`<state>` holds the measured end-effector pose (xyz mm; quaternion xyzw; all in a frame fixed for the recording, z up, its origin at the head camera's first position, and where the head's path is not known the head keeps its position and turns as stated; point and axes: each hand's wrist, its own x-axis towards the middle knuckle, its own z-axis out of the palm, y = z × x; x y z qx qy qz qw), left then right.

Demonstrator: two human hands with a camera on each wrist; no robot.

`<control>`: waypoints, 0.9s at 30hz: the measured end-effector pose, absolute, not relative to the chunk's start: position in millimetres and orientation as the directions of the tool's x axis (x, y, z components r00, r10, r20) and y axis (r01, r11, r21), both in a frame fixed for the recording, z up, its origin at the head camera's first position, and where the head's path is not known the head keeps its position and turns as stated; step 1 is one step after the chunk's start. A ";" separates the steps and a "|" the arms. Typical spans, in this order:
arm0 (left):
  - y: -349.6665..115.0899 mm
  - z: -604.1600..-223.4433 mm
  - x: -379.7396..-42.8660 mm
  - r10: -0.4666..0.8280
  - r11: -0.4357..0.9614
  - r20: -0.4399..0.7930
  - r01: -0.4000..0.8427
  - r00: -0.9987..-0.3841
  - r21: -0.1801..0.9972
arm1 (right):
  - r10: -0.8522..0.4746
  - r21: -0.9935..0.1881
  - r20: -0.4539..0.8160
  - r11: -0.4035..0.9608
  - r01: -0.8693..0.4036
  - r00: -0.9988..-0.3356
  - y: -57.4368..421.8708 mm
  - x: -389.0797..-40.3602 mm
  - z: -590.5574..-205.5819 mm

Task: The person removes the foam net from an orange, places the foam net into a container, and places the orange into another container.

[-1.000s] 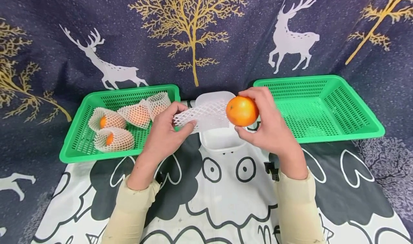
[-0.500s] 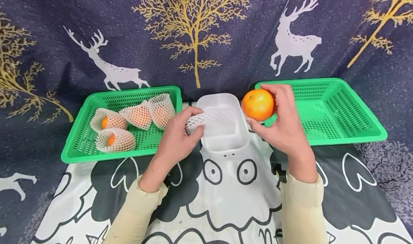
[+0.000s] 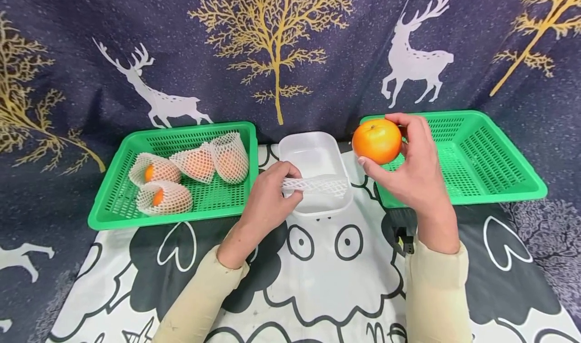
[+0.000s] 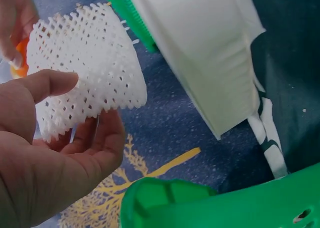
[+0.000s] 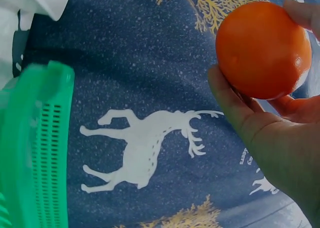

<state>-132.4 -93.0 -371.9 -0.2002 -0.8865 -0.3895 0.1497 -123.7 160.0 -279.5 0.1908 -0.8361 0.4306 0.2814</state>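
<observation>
In the head view my left hand (image 3: 271, 194) pinches a white foam fruit net (image 3: 322, 185) between thumb and fingers, above a white plastic tub (image 3: 313, 154). The left wrist view shows the net (image 4: 90, 63) flattened, with the thumb on one face and fingers behind. My right hand (image 3: 415, 169) grips a bare orange (image 3: 378, 141) by its side, raised between the tub and the right basket. In the right wrist view, the orange (image 5: 263, 49) sits between thumb and fingers, its skin smooth and shiny.
A green basket (image 3: 227, 214) at left holds several netted oranges (image 3: 164, 197). Another green basket (image 3: 458, 200) stands at right, partly behind the right hand. The patterned tablecloth (image 3: 327, 277) spreads in front; a dark printed curtain (image 3: 340, 96) hangs behind.
The right hand has carried the orange rightward, away from the net. The left hand has moved right and slightly nearer with the net, which has swung lower across the tub.
</observation>
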 end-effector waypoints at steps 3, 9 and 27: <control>-89.8 -376.8 -133.5 0.228 0.635 0.410 0.454 -0.883 0.624 | -0.085 -0.604 0.627 0.575 -0.552 -0.774 164.7 -126.9 -277.3; -85.8 -382.4 -134.9 0.240 0.645 0.391 0.447 -0.889 0.620 | -0.070 -0.610 0.600 0.604 -0.513 -0.797 187.1 -147.8 -285.7; -80.0 -394.0 -136.2 0.302 0.707 0.306 0.428 -0.903 0.563 | -0.037 -0.626 0.455 0.697 -0.349 -0.890 224.8 -196.5 -271.4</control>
